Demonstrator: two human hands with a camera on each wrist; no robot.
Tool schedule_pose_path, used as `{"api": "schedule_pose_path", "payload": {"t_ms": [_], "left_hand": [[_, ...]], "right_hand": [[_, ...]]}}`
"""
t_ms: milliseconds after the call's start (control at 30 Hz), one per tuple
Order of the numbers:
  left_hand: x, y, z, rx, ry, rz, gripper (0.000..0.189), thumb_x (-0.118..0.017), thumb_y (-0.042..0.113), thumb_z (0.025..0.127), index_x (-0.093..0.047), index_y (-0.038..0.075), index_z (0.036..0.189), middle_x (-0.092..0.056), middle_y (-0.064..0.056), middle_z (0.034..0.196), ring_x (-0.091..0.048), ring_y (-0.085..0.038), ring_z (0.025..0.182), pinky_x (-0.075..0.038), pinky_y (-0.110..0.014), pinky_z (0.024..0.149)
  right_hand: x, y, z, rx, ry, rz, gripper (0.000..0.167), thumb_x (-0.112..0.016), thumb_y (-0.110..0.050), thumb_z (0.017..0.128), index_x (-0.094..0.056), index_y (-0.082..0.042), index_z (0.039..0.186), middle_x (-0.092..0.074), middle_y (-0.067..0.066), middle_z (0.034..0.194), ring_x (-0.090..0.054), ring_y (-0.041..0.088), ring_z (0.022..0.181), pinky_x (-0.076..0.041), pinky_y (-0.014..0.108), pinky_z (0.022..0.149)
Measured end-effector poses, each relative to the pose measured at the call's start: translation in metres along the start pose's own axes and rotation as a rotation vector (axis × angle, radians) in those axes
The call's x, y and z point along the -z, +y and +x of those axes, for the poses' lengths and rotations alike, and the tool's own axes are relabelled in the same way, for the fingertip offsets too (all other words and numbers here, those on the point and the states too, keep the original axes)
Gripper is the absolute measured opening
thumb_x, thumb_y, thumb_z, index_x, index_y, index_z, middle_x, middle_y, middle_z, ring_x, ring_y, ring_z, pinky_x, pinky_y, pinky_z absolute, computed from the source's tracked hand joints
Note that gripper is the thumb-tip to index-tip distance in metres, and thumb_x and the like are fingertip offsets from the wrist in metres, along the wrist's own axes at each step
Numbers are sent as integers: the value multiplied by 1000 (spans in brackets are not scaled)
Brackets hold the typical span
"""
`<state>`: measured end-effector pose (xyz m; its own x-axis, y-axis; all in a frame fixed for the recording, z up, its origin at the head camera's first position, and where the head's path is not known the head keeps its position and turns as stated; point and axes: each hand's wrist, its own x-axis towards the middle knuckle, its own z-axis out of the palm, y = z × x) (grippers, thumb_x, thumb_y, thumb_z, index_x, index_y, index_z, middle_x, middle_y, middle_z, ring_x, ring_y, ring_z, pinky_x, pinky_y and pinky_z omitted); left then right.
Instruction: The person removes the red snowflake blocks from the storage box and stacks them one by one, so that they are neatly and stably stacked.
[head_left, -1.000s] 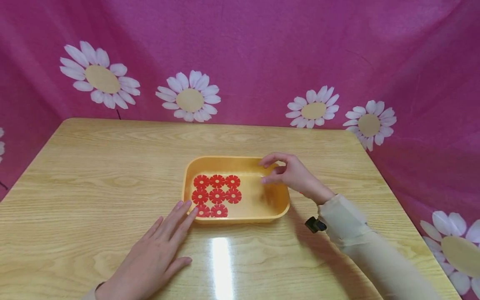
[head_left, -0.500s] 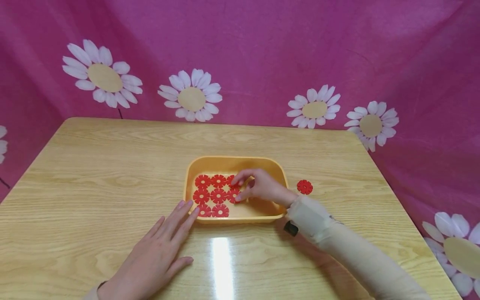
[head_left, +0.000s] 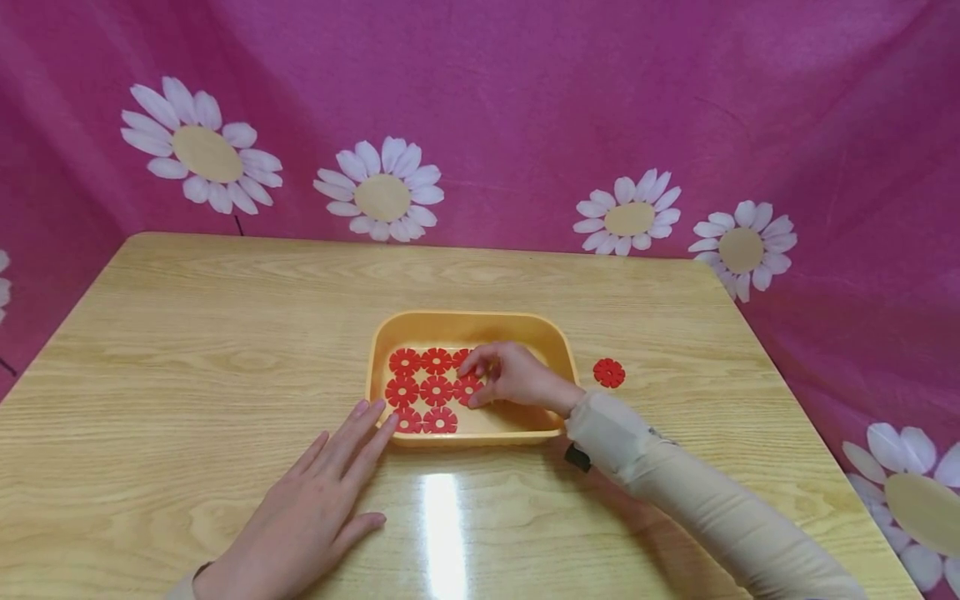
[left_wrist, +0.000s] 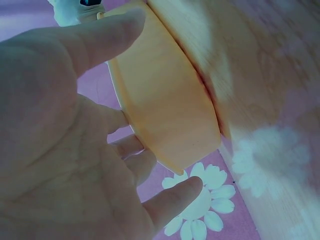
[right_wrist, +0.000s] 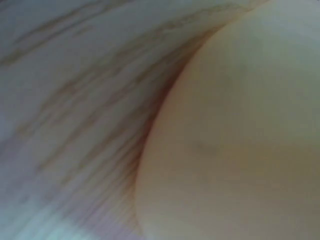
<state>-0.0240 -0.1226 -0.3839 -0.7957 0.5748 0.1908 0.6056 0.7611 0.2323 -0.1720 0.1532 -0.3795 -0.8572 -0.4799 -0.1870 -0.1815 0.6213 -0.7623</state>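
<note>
A yellow plastic tray (head_left: 517, 435) stands on the table, holding rows of flat red snowflake discs (head_left: 437, 390) with notched edges and centre holes. My right hand (head_left: 525, 379) reaches into it, thumb and index finger curled at opposite edges of a red disc (head_left: 467, 388) in the middle row's right end; this disc still lies level with its neighbours. The disc behind it is partly covered by the fingers. With straight, spread fingers, my left hand (head_left: 315, 492) touches the tray's front left corner. In the left wrist view the left hand (left_wrist: 75, 145) is beside the tray wall (left_wrist: 160, 85).
Right of the tray lies more red, one disc or a small stack (head_left: 609, 373), on the wood-grain table (head_left: 225, 333). A pink cloth (head_left: 487, 108) with white flowers hangs behind and beside the table. The right wrist view shows only the tray's outer wall and blurred table.
My right hand has moved from the tray's right end leftward and down to the discs. The red piece outside the tray, earlier mostly hidden by the hand, now shows. The left hand stays put.
</note>
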Motion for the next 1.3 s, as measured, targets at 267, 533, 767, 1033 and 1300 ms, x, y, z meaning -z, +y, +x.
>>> {"api": "schedule_pose_path", "payload": {"t_ms": [267, 533, 767, 1033, 1300], "left_hand": [[0, 0, 0, 1, -7, 1, 90, -69, 40, 89, -17, 11, 158, -10, -4, 164, -7, -21, 150, -32, -54, 111], [1, 0, 0, 12, -20, -5, 91, -69, 40, 89, -16, 13, 158, -9, -3, 164, -7, -21, 150, -32, -54, 111], [1, 0, 0, 18, -26, -4, 91, -69, 41, 90, -16, 13, 158, -8, -3, 164, -7, -21, 150, -32, -54, 111], [1, 1, 0, 32, -47, -6, 91, -68, 43, 90, -16, 14, 158, -7, -2, 164, -7, -21, 150, -31, -53, 111], [2, 1, 0, 28, -34, 4, 92, -69, 42, 89, -17, 13, 158, -11, -4, 164, -7, -21, 150, -32, -53, 111]], "right_hand": [[0, 0, -2, 51, 1, -79, 29, -87, -7, 73, -68, -10, 95, -60, 3, 86, -52, 18, 78, -46, 27, 71], [-2, -1, -6, 136, 27, -115, 34, -88, -8, 71, -63, -11, 94, -59, 1, 88, -53, 21, 80, -47, 30, 73], [-2, 1, -8, 142, 31, -96, 34, -88, -10, 71, -64, -10, 96, -59, 0, 87, -53, 20, 78, -48, 26, 68], [2, -1, -16, 107, 27, 52, 34, -87, -6, 71, -67, -7, 98, -58, 7, 86, -51, 15, 67, -45, 21, 58], [36, -4, -38, 86, 106, 239, 40, -83, 5, 72, -65, 1, 107, -53, 11, 92, -46, 14, 65, -42, 19, 58]]}}
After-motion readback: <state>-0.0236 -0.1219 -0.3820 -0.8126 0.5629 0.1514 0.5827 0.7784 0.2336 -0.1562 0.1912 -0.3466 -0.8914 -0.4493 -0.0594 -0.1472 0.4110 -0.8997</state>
